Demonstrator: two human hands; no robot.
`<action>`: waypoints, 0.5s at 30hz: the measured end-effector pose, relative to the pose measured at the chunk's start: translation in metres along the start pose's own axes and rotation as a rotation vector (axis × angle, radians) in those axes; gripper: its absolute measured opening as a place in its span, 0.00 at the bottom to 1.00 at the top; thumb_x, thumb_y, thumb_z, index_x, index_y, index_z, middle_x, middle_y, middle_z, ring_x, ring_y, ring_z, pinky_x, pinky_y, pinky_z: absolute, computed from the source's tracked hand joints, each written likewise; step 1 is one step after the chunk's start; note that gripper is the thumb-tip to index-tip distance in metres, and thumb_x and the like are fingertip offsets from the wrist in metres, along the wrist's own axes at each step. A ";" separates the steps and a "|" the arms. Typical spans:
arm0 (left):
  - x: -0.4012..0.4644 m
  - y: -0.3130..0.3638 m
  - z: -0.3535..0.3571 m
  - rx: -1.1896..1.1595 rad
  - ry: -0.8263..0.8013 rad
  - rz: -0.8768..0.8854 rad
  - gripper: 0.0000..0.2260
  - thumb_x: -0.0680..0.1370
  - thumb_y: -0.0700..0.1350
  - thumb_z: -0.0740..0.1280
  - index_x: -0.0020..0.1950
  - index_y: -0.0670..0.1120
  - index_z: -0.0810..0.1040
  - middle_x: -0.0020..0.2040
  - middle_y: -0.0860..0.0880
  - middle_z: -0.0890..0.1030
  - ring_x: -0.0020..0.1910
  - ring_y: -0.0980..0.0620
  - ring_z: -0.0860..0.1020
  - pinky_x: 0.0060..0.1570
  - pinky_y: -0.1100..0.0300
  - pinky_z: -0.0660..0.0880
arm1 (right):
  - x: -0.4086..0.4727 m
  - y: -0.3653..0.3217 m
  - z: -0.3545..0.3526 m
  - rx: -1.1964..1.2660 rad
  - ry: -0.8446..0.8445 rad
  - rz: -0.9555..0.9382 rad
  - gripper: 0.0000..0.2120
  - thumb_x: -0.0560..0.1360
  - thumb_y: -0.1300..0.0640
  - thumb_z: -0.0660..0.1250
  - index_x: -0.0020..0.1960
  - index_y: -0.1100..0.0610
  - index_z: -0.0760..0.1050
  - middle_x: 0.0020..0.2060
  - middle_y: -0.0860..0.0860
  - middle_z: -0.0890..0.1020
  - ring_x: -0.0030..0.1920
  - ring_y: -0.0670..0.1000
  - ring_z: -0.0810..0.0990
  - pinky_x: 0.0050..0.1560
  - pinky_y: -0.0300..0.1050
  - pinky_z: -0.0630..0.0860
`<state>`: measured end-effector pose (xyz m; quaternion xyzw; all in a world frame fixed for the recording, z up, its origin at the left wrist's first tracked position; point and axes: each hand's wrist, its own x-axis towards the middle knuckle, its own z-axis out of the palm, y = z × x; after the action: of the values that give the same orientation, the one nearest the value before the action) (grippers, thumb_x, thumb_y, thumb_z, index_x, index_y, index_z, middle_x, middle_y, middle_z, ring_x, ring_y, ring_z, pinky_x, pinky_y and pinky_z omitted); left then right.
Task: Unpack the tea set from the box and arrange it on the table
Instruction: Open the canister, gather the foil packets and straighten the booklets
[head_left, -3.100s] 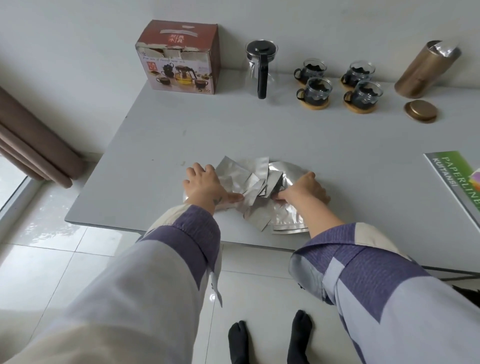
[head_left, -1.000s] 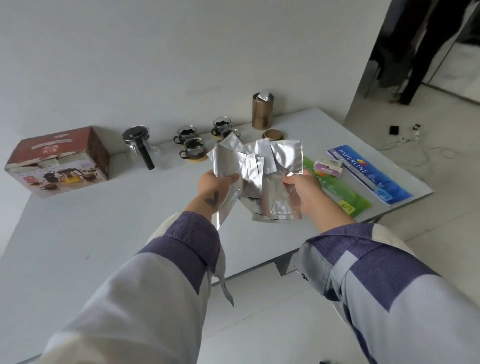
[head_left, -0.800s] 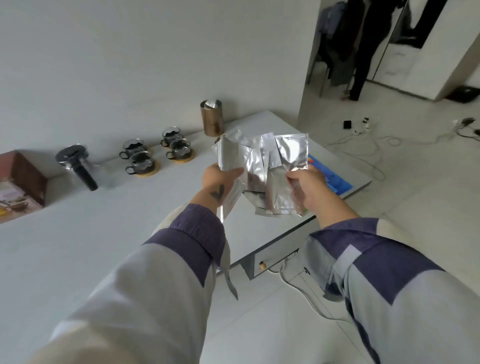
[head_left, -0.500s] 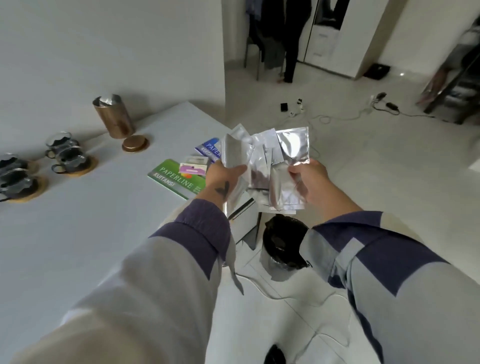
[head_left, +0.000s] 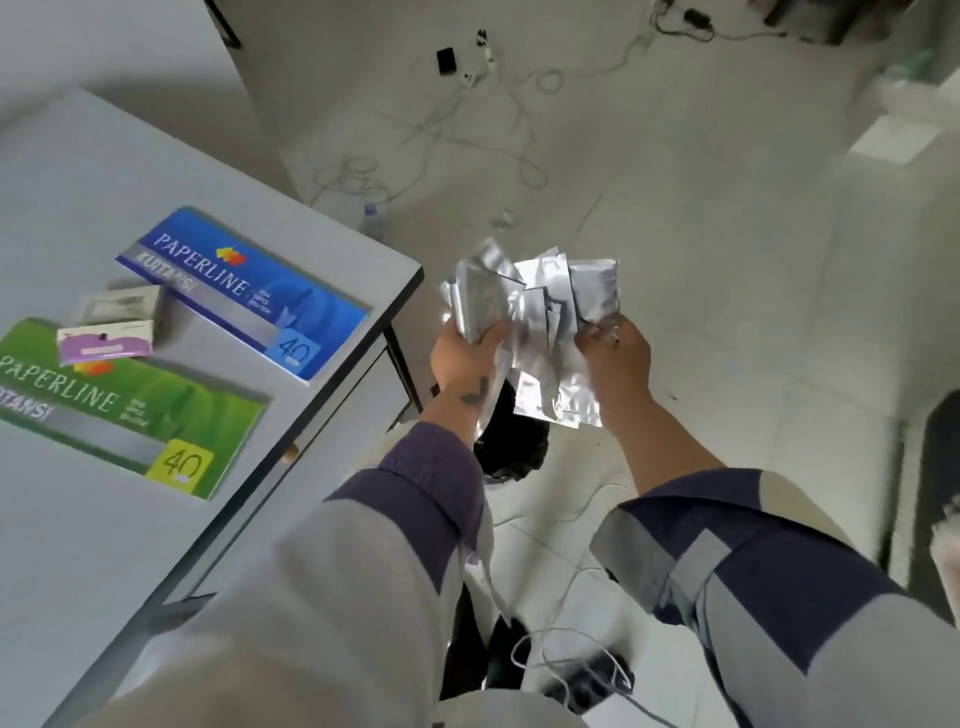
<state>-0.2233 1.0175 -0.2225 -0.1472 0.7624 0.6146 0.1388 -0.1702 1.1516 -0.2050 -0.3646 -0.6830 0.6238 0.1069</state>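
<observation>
Both hands held a bunch of silver foil packets (head_left: 535, 312) in the air, off the table's right edge and above a black bin (head_left: 511, 441) on the floor. The left hand (head_left: 465, 358) gripped the packets' left side, fingers curled round them; the right hand (head_left: 615, 358) pinched the right side between thumb and fingers. The packets fanned out upward and hung down between the wrists, hiding part of the bin's mouth. What lay inside the bin could not be told: it showed only as dark.

The table (head_left: 62, 171) filled the left of the view, its right corner near the left hand. A blue pad (head_left: 244, 286) lay along the right edge by that corner. A green pad (head_left: 124, 410) lay beside it, nearer the person. Two small boxes sat between them: a purple one (head_left: 106, 340) resting partly on the green pad, and a pale one (head_left: 117, 306) just beyond it, touching the blue pad. No piece of the tea set showed in this view.

Cables (head_left: 467, 124) trailed over the floor beyond the table.
</observation>
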 end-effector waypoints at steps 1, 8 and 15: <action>0.013 -0.013 0.012 -0.012 -0.002 -0.006 0.18 0.71 0.49 0.74 0.56 0.41 0.77 0.45 0.48 0.81 0.38 0.54 0.78 0.28 0.72 0.72 | 0.012 0.017 0.004 -0.020 0.018 -0.002 0.06 0.72 0.69 0.65 0.42 0.59 0.72 0.31 0.47 0.74 0.31 0.43 0.72 0.32 0.26 0.68; 0.101 -0.140 0.065 0.016 -0.075 -0.130 0.28 0.71 0.49 0.74 0.64 0.43 0.64 0.58 0.46 0.75 0.54 0.50 0.75 0.46 0.66 0.72 | 0.083 0.158 0.053 -0.125 0.090 0.008 0.04 0.73 0.65 0.62 0.44 0.58 0.73 0.36 0.49 0.75 0.38 0.51 0.73 0.41 0.43 0.69; 0.148 -0.227 0.066 0.411 -0.364 -0.287 0.33 0.80 0.47 0.61 0.78 0.42 0.44 0.76 0.38 0.56 0.73 0.38 0.60 0.70 0.44 0.61 | 0.099 0.242 0.077 -0.123 -0.467 0.512 0.39 0.76 0.74 0.56 0.77 0.45 0.46 0.77 0.53 0.54 0.76 0.56 0.56 0.67 0.52 0.65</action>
<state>-0.2671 1.0280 -0.4974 -0.1098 0.8049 0.4379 0.3851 -0.1988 1.1440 -0.4755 -0.3774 -0.6115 0.6547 -0.2344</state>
